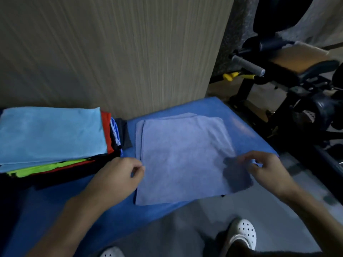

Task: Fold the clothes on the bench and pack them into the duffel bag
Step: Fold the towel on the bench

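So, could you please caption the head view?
Left hand and right hand flank a folded cloth beside stacked clothes on the bench.

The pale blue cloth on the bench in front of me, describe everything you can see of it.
The cloth is pale lavender-blue and looks soft, like a towel. It is folded into a rough square, with a lower layer's edges showing along its far and left sides. It lies flat on the blue bench, reaching the front edge. The left hand is at its left edge, the right hand at its right; whether either pinches it is unclear.

Stack [52, 134] crowds left — wall [111, 52] behind.
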The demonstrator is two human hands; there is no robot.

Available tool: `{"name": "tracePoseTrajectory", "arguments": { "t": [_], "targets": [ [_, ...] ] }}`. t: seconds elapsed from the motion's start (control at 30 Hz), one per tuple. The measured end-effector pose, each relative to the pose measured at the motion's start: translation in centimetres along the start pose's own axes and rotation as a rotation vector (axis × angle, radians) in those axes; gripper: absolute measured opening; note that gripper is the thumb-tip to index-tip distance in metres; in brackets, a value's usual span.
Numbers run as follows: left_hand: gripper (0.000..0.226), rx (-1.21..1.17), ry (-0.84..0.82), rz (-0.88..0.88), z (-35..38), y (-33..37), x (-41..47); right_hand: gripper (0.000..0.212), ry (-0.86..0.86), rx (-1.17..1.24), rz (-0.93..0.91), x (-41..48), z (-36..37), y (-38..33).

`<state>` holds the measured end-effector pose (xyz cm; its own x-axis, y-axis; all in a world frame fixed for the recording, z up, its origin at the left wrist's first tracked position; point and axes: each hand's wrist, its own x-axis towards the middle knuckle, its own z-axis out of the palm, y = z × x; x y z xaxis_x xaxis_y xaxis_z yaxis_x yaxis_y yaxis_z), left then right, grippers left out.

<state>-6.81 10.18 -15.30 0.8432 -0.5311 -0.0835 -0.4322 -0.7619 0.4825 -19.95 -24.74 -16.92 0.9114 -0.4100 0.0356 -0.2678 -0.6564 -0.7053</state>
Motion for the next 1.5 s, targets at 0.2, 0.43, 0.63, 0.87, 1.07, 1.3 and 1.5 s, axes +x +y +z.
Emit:
{"name": "tracePoseTrajectory", "arguments": {
  "t": [0.2, 0.43, 0.63, 0.87, 1.07, 1.3, 1.5],
  "targets": [
    [0.038, 0.044, -0.044, 0.098, 2.8, 1.0, 3.2, 0.031, -0.043, -0.145, -0.19, 3.3, 2.6, -1.1],
    [0.064, 0.314, -0.131, 0.139, 3.3, 1.1, 4.2, 0.024, -0.073, -0.55, -0.268, 4.8, 4.3, 0.0],
    [0.067, 0.239, -0.11, 0.204, 4.5, 1.3, 4.1, 0.022, 0.014, -0.655, -0.356, 3.8, 5.4, 0.1],
    [0.037, 0.231, -0.068, 0.189, 4.1, 2.1, 4.0, 0.021, 0.012, -0.721, -0.339, 3.2, 6.2, 0.0],
    [0.044, 0.36, 0.035, 0.063, 4.2, 0.9, 4.6, 0.027, 0.01, -0.659, -0.279, 4.4, 6.4, 0.2],
    [0.037, 0.34, 0.107, 0.03, 4.8, -0.1, 5.2, 0.032, 0.038, -0.512, -0.194, 5.3, 6.6, -0.2],
    [0.062, 0.188, 0.058, 0.073, 5.5, -0.4, 5.3, 0.014, -0.05, -0.36, -0.243, 6.1, 6.3, -0.6]
  ]
}}
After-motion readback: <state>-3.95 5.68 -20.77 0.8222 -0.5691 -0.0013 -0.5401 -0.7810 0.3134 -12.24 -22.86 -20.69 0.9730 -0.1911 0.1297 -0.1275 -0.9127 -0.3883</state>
